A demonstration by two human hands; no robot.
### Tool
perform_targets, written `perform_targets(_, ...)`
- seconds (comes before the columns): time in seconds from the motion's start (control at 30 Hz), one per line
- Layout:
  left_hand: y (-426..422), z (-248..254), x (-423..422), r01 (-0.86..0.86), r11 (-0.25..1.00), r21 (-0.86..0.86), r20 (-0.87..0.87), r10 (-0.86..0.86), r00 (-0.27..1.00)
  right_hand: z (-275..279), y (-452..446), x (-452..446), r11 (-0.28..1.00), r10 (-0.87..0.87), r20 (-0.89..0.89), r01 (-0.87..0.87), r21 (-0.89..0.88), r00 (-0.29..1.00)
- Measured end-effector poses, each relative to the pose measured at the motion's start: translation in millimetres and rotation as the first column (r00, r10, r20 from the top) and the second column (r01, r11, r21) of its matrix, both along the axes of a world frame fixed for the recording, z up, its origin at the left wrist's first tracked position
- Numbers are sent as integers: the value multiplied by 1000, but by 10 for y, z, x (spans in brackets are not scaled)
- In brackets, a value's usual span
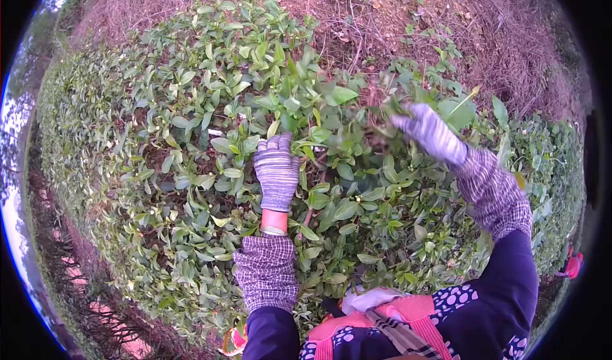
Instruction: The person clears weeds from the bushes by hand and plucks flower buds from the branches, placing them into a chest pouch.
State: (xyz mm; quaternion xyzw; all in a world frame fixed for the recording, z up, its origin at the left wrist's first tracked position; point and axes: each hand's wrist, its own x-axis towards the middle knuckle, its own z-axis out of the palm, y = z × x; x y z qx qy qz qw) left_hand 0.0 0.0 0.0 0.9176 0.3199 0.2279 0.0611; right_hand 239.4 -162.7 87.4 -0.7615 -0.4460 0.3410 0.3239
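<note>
My left hand point(276, 172), in a striped grey-white knitted glove, reaches into the leafy top of a green bush point(191, 181). Its fingers are curled together among the shoots, and the tips are partly hidden by leaves. To the right, my right hand point(430, 130) in a matching glove is closed around some leafy green stems point(389, 121), slightly blurred by motion. A large green leaf point(458, 113) and a pale yellowish stem show just beyond it. Purple checked sleeve covers point(266, 271) cover both forearms.
Dry brown brush and bare soil point(382, 22) lie behind the bush. A pink item with a white plastic bag point(373, 301) is at my waist, against the near leaves. Another row of plants point(70, 283) runs at the left. Something red point(574, 264) shows at the far right.
</note>
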Motion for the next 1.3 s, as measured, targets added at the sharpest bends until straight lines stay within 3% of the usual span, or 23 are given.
perform_targets(0.1,-48,33,-94,9,999,-35,-2,-9,1000,205,-560,-520,985,149,28,-151,84,988)
perform_targets(0.2,-79,-10,-132,31,999,-25,21,-31,999,686,-900,-592,839,490,145,-510,188,860)
perform_targets(0.27,-116,-20,-126,22,999,-39,86,-19,996,930,-955,-679,879,390,-87,-343,331,916)
perform_targets(0.3,-154,-16,-104,5,999,-51,164,3,987,731,-903,-714,923,170,-233,-71,379,957)
perform_targets(0.4,-249,-10,-36,33,990,-137,342,16,940,155,-450,-499,911,69,345,-200,361,936)
perform_targets(0.5,-322,7,-148,64,972,-227,380,28,924,-556,136,-336,948,-25,-51,40,315,998)
perform_targets(0.57,-396,53,-256,145,757,-637,470,233,851,-667,486,-219,988,-94,-573,146,46,814)
perform_targets(0.67,-444,-224,-486,129,906,-402,551,127,825,-923,927,-243,955,-175,-706,293,49,687)
perform_targets(0.7,-484,-240,-527,123,941,-317,613,104,783,-946,1004,-270,977,-190,-670,207,-56,718)
perform_targets(0.73,-637,49,-484,94,775,-625,541,344,767,-943,1053,-322,979,-199,-631,122,-165,750)
perform_targets(0.77,-679,54,-505,92,778,-621,543,344,766,-955,1083,-408,973,-169,-374,92,-214,912)
perform_targets(0.83,-767,96,-609,149,710,-688,596,437,674,-1015,933,-609,995,-69,59,65,76,996)
perform_targets(0.87,-835,188,-668,3,693,-721,479,494,726,-968,714,-692,994,-95,119,87,65,988)
perform_targets(0.9,-832,45,-754,72,651,-756,545,564,621,-964,506,-780,979,-135,-33,139,147,990)
perform_targets(0.93,-925,159,-770,176,517,-838,522,665,535,-887,283,-867,988,-144,43,141,68,989)
perform_targets(0.97,-1055,338,-779,286,372,-883,467,759,454,-945,-1,-981,987,-128,-163,141,72,978)
perform_targets(1.0,-1205,418,-792,320,398,-860,505,754,419,-619,-315,-1165,964,-76,25,67,258,997)
perform_targets(1.03,-1294,368,-838,185,422,-887,454,733,506,-358,-619,-1346,963,-82,-202,130,238,976)
perform_targets(1.1,-1472,535,-929,186,506,-842,502,612,611,-254,-1152,-1594,957,-5,-4,6,290,1000)
perform_targets(1.17,-1681,714,-946,143,455,-879,434,639,635,-265,-1580,-1575,986,-11,54,2,168,998)
perform_targets(1.23,-1792,365,-1195,-206,807,-553,229,385,894,-96,-1813,-1527,999,12,48,-14,35,999)
perform_targets(1.27,-1832,462,-1287,15,779,-626,314,235,920,101,-1776,-1590,976,-45,-231,92,199,972)
perform_targets(1.3,-1772,819,-1149,243,669,-703,407,97,908,178,-1877,-1616,987,124,-230,-95,131,965)
